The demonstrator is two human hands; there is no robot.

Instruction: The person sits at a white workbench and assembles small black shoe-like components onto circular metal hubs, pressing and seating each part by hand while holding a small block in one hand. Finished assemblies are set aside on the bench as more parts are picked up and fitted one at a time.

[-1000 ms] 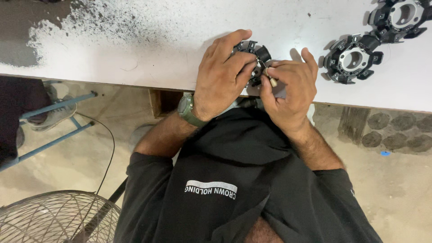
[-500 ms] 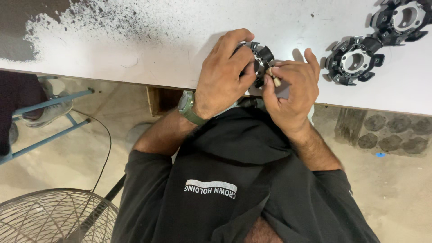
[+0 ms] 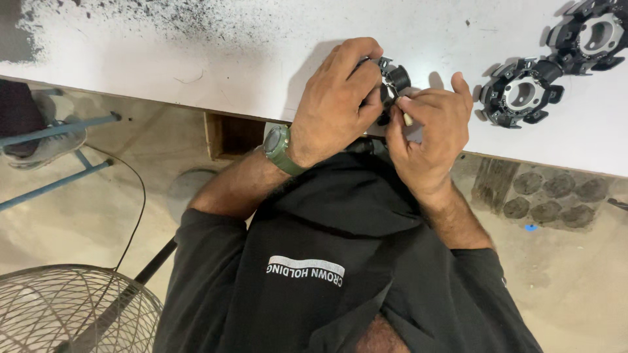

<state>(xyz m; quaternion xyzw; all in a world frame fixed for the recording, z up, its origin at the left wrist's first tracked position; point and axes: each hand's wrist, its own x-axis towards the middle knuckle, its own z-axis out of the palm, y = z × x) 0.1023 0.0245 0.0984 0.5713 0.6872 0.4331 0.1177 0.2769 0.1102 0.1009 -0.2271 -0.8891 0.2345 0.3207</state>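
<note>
- Black round plastic ring part with lugs around its rim (image 3: 390,82) sat at the near edge of the white speckled table (image 3: 196,59), mostly hidden by the hands.
- Left hand (image 3: 333,104), with a green wristwatch (image 3: 278,147) on its wrist, was closed around that part and steadied it from the left.
- Right hand (image 3: 432,127) pinched a small pale rod-like piece (image 3: 406,117) between thumb and fingers, its tip touching the part.
- Judging by this, the fitting was under way and not finished; how many pieces remained I cannot tell.
- Two matching black ring parts, one (image 3: 521,93) nearer and one (image 3: 592,36) at the far right corner, lay apart from the hands, seemingly not in work.
- Compared with a second earlier, both hands kept their grips; the view only shifted slightly.
</note>
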